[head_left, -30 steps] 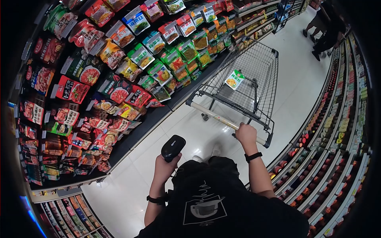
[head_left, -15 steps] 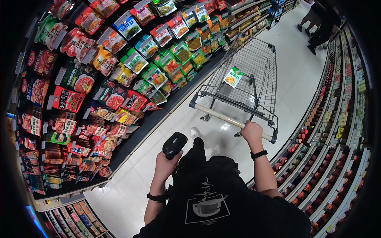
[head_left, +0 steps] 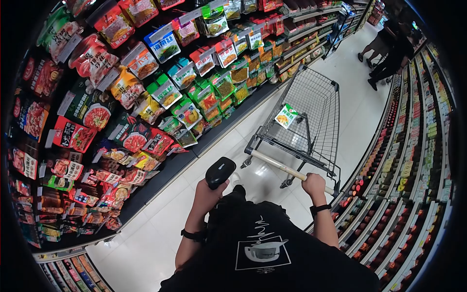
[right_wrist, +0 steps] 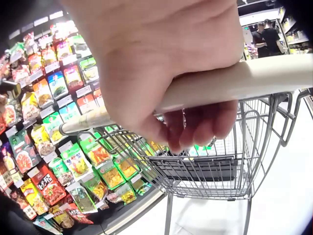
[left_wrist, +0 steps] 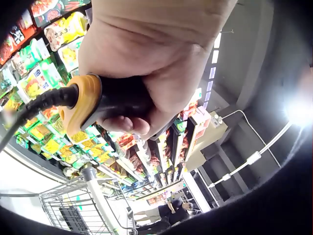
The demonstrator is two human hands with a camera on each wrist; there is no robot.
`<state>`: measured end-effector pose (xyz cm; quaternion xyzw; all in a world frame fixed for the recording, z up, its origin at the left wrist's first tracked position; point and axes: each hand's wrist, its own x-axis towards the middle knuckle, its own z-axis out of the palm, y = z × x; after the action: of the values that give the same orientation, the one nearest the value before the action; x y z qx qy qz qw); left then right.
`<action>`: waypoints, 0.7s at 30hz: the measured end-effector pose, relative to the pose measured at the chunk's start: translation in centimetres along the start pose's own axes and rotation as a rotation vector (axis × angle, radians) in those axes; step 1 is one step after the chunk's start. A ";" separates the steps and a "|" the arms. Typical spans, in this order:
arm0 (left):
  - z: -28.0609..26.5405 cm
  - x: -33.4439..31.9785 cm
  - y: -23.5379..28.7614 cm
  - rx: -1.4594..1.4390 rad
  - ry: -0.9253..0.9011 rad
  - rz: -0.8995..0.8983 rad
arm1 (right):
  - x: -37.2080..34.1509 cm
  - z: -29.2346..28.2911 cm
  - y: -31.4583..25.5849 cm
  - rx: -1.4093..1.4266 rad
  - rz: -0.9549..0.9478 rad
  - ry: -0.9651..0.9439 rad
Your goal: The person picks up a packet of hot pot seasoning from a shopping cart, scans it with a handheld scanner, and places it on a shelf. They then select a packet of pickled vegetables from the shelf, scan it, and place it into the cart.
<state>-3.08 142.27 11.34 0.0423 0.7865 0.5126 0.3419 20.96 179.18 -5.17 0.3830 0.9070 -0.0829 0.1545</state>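
My left hand (head_left: 206, 198) grips a handheld barcode scanner (head_left: 220, 172) whose rounded black head points up and forward. In the left wrist view, fingers curl round its black handle, and a coiled cable (left_wrist: 46, 100) leaves the orange end (left_wrist: 83, 105). With my right hand (head_left: 314, 186) I hold the pale handlebar (head_left: 277, 164) of a grey wire shopping cart (head_left: 318, 109), close to its right end. The right wrist view has those fingers wrapped round the bar (right_wrist: 279, 73). A white and green food packet (head_left: 286, 116) lies inside the cart.
A shelf wall of hanging food packets (head_left: 168, 92) runs along the left, with a dark base ledge (head_left: 194, 158). Curved rows of jars and bottles (head_left: 389, 194) line the right. Two people (head_left: 389, 48) stand further up the aisle on the pale tiled floor (head_left: 160, 214).
The cart and my right hand have shifted rightward and a little lower in the head view. My feet have stepped. Both hands keep their grip on the scanner and handlebar.
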 end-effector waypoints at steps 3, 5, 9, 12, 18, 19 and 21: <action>-1.3 3.0 -0.1 -0.044 -0.027 0.022 | 1.9 -0.7 1.1 0.004 0.010 -0.144; -2.2 4.5 0.5 -0.021 -0.039 -0.012 | 3.3 -1.7 1.7 0.055 0.021 -0.231; -4.1 6.8 1.3 -0.001 -0.043 -0.073 | 6.3 -2.5 2.9 0.248 0.076 -0.476; -4.9 8.9 0.6 -0.041 -0.014 -0.017 | 7.4 -3.4 3.1 0.294 0.108 -0.495; -5.9 11.8 1.0 0.036 -0.050 -0.046 | 7.2 -2.8 3.1 -0.016 -0.149 0.087; -5.8 12.4 0.9 0.029 -0.061 -0.049 | 7.0 -2.7 3.1 0.005 -0.153 0.177; -5.7 13.2 2.0 0.038 -0.101 -0.082 | 7.3 -2.4 3.5 0.019 -0.151 0.278</action>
<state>-16.98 144.29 7.88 0.0424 0.7789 0.4803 0.4011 18.13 187.16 -5.59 0.3228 0.9450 -0.0490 0.0174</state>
